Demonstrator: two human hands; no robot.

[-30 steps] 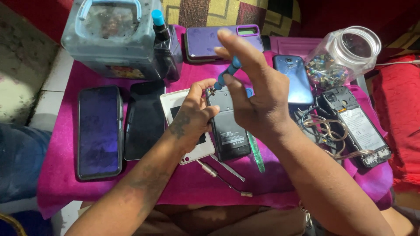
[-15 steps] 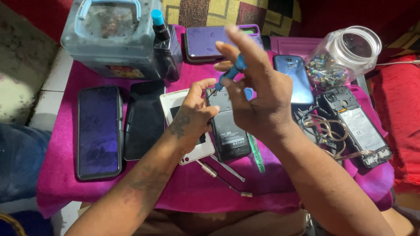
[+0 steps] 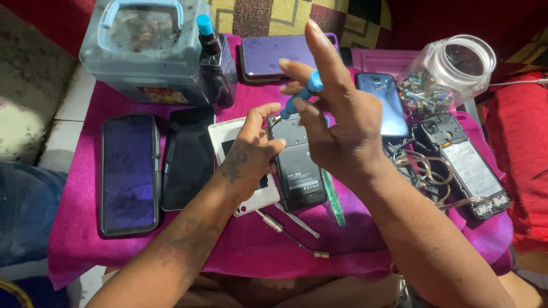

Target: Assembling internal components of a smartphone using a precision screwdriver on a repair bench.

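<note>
Right now the left hand [image 3: 251,151] clamps its fingers on the edge of the opened black phone [image 3: 295,165] lying on the pink cloth [image 3: 240,245]. Above it, the right hand [image 3: 337,128] pinches a blue screwdriver [image 3: 299,98], forefinger raised. Farther right, a clear jar [image 3: 451,74] lies tilted, holding small mixed parts; a grey lidded box [image 3: 148,51] stands behind.

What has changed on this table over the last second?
Very little. The right hand has turned the blue screwdriver slightly between its fingers, its tip staying at the top of the opened black phone. The left hand keeps steadying that phone. The other phones, jar and box have not moved.
</note>
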